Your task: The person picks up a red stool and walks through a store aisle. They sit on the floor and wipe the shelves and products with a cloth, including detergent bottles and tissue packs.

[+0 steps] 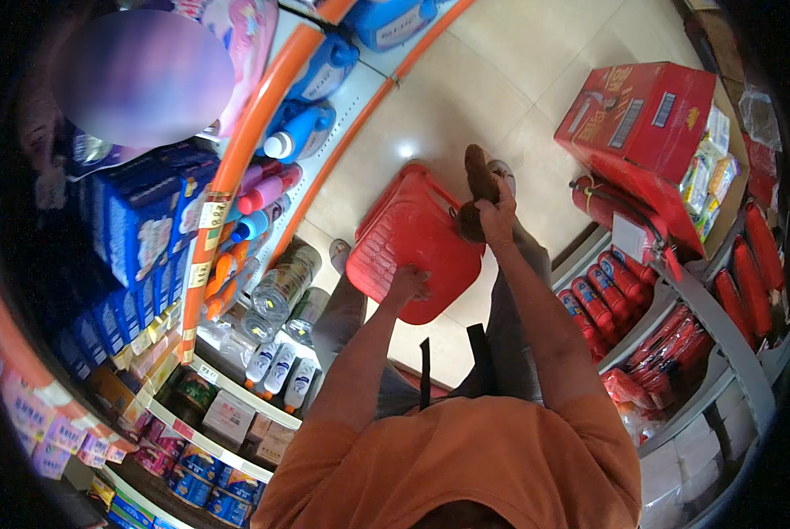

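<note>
My right hand [497, 215] grips a dark brown item [479, 173] with two rounded ends; its kind is not clear. One end sticks out above my fingers and the other [471, 223] below them. Under it lies the right side of a red plastic stool or upturned basket [395, 231] with an embossed pattern, standing between my legs. Over the near part of that red surface is my left hand [410, 283], its fingers loosely bent and apart, with nothing seen in them. Whether it touches the surface cannot be told.
On the left, orange-edged shelves [256, 119] carry blue bottles [302, 132], blue boxes [130, 231] and clear jars [289, 278]. To the right stand a red carton [633, 125] of packets, a red fire extinguisher [593, 195] and a grey rack [719, 317]. Pale tiles [500, 59] cover the floor.
</note>
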`<state>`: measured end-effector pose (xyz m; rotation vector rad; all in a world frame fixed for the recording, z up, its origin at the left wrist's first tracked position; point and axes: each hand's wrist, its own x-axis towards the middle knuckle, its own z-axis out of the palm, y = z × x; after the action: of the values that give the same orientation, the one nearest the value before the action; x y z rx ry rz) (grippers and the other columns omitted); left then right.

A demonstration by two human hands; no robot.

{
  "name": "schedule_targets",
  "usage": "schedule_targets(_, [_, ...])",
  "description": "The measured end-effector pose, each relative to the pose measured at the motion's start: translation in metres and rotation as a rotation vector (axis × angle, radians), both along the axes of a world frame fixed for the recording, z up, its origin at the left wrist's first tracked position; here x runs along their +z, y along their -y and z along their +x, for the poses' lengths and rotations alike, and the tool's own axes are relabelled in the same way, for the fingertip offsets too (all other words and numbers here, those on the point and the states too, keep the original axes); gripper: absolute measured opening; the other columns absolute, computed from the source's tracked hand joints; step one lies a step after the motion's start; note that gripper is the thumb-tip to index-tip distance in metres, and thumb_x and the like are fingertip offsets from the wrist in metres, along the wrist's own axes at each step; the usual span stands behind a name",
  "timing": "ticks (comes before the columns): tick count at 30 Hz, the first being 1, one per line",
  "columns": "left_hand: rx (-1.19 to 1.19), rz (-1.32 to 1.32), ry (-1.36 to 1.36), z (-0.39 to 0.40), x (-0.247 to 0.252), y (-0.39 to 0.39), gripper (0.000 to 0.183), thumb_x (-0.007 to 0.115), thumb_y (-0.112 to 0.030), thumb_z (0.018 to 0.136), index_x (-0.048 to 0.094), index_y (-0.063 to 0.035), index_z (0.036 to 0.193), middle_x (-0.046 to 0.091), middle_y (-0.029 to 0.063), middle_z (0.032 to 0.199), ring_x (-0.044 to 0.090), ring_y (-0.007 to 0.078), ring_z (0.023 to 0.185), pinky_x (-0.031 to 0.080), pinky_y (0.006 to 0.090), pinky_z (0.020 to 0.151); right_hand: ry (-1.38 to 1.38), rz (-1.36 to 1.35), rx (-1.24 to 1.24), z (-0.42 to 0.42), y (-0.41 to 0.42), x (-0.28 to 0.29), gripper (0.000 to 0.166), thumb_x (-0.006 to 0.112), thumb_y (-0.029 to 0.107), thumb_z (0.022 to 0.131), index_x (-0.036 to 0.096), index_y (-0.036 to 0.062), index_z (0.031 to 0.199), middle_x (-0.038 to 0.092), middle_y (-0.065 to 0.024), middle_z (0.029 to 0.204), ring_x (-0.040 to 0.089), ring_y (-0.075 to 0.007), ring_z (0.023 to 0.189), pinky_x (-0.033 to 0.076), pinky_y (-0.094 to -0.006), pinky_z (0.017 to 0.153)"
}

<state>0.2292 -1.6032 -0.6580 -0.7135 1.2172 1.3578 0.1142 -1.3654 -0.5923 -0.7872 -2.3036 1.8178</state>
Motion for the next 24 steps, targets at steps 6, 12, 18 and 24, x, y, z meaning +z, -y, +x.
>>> schedule_targets(6, [-0.201,-0.106,-0.001,0.046,-0.002,-0.011,0.024,0.052,-0.026,0.084,0.049,-0.0022,0.080,0.056,0.0106,0.054,0.056,0.0207,0.044,0.043,0.0303,0.038,0.000,-0.012,0.020,0.010,0.003,-0.031,0.039,0.047,-0.007,0.059,0.053,-0.0011,0.098,0.057,-0.0116,0.087,0.056,-0.0216,0.084,0.043,-0.0289,0.077])
schedule_targets(12, [-0.459,-0.002,-0.060,0.091,-0.021,-0.010,0.032,0.048,-0.033,0.085,0.050,-0.0024,0.074,0.056,0.0103,0.054,0.056,0.0197,0.046,0.044,0.0326,0.043,0.051,-0.195,-0.038,-0.021,0.003,-0.060,0.044,0.049,-0.008,0.058,0.053,-0.0013,0.102,0.057,-0.0069,0.088,0.055,-0.0180,0.084,0.043,-0.0277,0.076])
schedule_targets(18, [-0.765,0.024,-0.273,0.114,-0.055,-0.003,0.033,0.047,-0.032,0.083,0.055,-0.0014,0.076,0.056,0.0164,0.063,0.058,0.0281,0.061,0.044,0.0415,0.055,0.048,-0.192,-0.013,-0.062,-0.006,-0.066,0.043,0.047,-0.012,0.063,0.054,0.0006,0.103,0.057,-0.0037,0.087,0.054,-0.0138,0.079,0.043,-0.0246,0.071])
schedule_targets(24, [-1.293,-0.054,-0.679,0.053,-0.047,0.009,0.026,0.053,-0.027,0.076,0.055,-0.0019,0.083,0.057,0.0193,0.075,0.057,0.0327,0.074,0.044,0.0471,0.063,0.012,-0.094,-0.041,-0.117,-0.010,-0.055,0.040,0.044,-0.011,0.064,0.056,0.0024,0.099,0.057,-0.0032,0.082,0.053,-0.0116,0.075,0.042,-0.0231,0.067])
